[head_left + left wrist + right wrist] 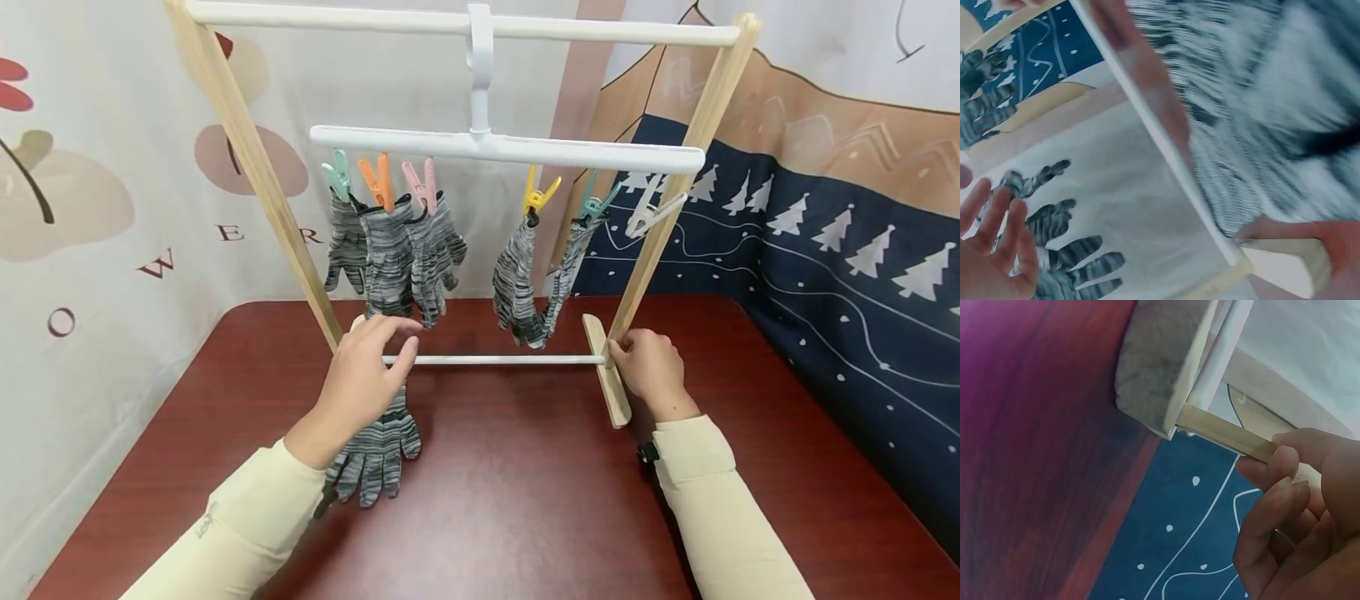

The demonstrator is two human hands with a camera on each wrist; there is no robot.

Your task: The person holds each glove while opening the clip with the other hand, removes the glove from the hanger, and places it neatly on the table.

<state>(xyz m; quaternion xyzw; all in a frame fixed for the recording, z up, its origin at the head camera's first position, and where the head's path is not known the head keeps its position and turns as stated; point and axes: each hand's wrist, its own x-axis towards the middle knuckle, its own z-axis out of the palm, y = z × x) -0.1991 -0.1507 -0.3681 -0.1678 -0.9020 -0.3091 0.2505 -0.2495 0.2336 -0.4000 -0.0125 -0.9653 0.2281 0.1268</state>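
Note:
My left hand (366, 367), fingers extended and thumb apart, is in front of the rack's left post (262, 167), just below the hanging gloves. In the left wrist view its fingers (1007, 231) show straight with nothing between them. My right hand (651, 367) pinches the lower end of the rack's right wooden post (1229, 431), above the foot (615, 392). A grey striped knit glove (375, 458) lies on the table under my left wrist, partly hidden by it. Other such gloves (386, 250) hang from colored clothespins on the white hanger (405, 142).
The hanger hooks over the rack's white top bar (600, 29). A white clothespin (652, 212) at its right end holds no glove. A thin white lower bar (510, 360) joins the posts. Printed curtains (847, 250) stand behind the dark red table (510, 500).

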